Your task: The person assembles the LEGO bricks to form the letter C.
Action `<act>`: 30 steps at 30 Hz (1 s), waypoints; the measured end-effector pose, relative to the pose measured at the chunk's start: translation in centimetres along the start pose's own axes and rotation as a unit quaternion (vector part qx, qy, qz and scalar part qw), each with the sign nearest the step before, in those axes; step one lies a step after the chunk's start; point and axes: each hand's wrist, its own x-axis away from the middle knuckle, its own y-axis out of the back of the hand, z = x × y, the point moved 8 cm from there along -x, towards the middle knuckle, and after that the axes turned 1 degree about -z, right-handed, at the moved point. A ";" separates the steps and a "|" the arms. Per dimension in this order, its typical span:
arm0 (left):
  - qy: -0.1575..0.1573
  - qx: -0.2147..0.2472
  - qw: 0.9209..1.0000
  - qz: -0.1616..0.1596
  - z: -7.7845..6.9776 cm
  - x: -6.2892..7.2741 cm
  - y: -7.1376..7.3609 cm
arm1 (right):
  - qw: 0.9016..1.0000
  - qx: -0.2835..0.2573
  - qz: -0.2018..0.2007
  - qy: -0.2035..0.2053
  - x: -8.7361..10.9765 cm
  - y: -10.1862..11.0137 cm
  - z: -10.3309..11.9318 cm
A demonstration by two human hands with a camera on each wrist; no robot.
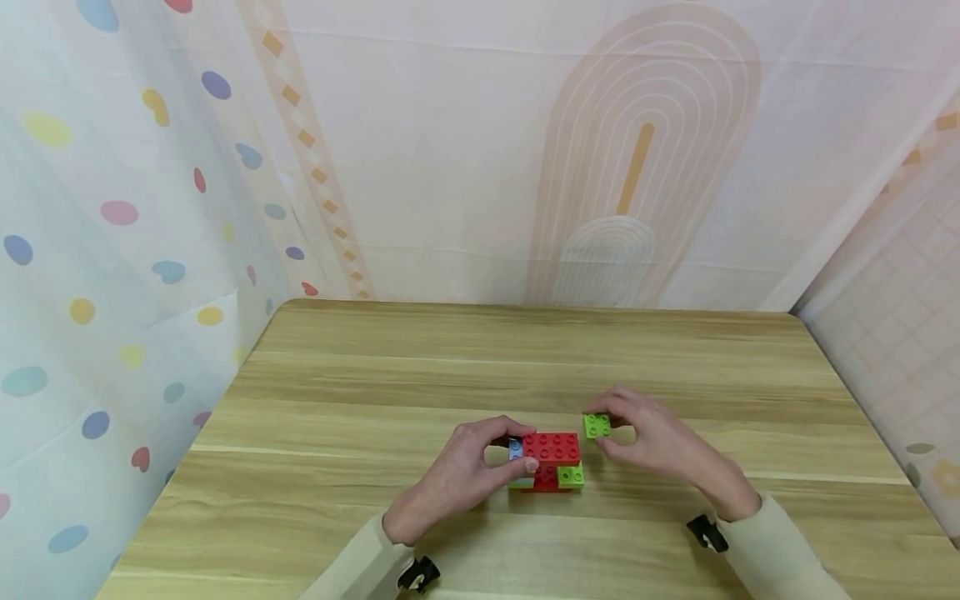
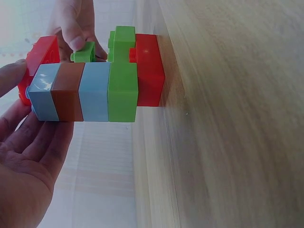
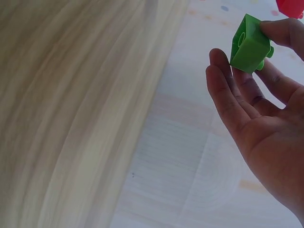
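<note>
Near the middle of the table (image 1: 420,367) stands a tower of toy building blocks. At its left end, above a red base block (image 2: 151,71), are stacked a green block (image 2: 122,92), a light blue block (image 2: 95,92), a brown block (image 2: 68,92) and a blue block (image 2: 45,97). Another green block (image 1: 571,475) sits on the right of the base. A red eight-stud block (image 1: 551,447) tops the tower and overhangs rightward. My left hand (image 1: 468,471) grips this top block between thumb and fingers. Just to its right, my right hand (image 1: 645,429) pinches a small green four-stud block (image 3: 251,45), clear of the table.
A patterned curtain (image 1: 450,150) hangs behind the table's far edge and along its left side. Black wrist mounts (image 1: 418,575) sit at both sleeve cuffs. Wooden tabletop extends around the tower on all sides.
</note>
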 end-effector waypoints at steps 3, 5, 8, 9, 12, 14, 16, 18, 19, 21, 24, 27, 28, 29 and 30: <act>0.001 0.000 1.000 0.000 0.0 0.0 0.0 | 1.000 -0.002 -0.001 0.002 0.1 0.0 0.4; 0.001 0.000 1.000 0.000 0.0 0.0 0.0 | 1.000 -0.001 0.001 -0.002 0.1 -0.1 0.5; 0.000 0.003 1.000 0.001 0.0 0.0 0.0 | 1.000 0.002 0.007 -0.012 0.2 -0.3 0.6; 0.000 0.004 1.000 0.001 0.0 0.0 0.0 | 1.000 0.003 0.009 -0.013 0.3 -0.3 0.7; 0.000 0.007 1.000 0.001 0.0 0.0 0.0 | 1.000 0.003 0.010 -0.010 0.3 -0.4 1.0; -0.001 0.006 1.000 0.001 0.0 0.0 0.0 | 1.000 0.001 0.009 -0.008 0.4 -0.5 1.1; -0.001 0.005 1.000 0.000 0.0 0.0 0.0 | 1.000 0.002 0.008 -0.005 0.4 -0.6 1.3; 0.000 0.004 1.000 -0.001 0.0 0.0 0.0 | 1.000 0.005 0.005 -0.002 0.5 -0.7 1.4; 0.000 0.003 1.000 0.000 0.0 0.0 0.0 | 1.000 0.006 0.004 0.000 0.5 -0.7 1.4; 0.002 0.002 1.000 0.000 0.1 0.0 0.0 | 1.000 0.009 0.000 0.004 0.6 -0.7 1.6; 0.005 0.002 1.000 0.002 0.1 0.0 0.0 | 1.000 0.009 -0.004 0.009 0.7 -0.7 1.8; 0.006 0.001 1.000 0.003 0.1 0.0 0.0 | 1.000 0.005 -0.006 0.011 0.7 -0.8 2.0; 0.006 0.002 1.000 0.003 0.1 0.0 0.0 | 1.000 0.004 -0.006 0.011 0.7 -0.8 2.1; 0.007 0.002 1.000 0.003 0.1 0.0 0.0 | 1.000 0.002 -0.006 0.011 0.7 -0.8 2.2; 0.006 0.002 1.000 0.003 0.1 0.0 0.0 | 1.000 0.000 -0.006 0.011 0.7 -0.9 2.3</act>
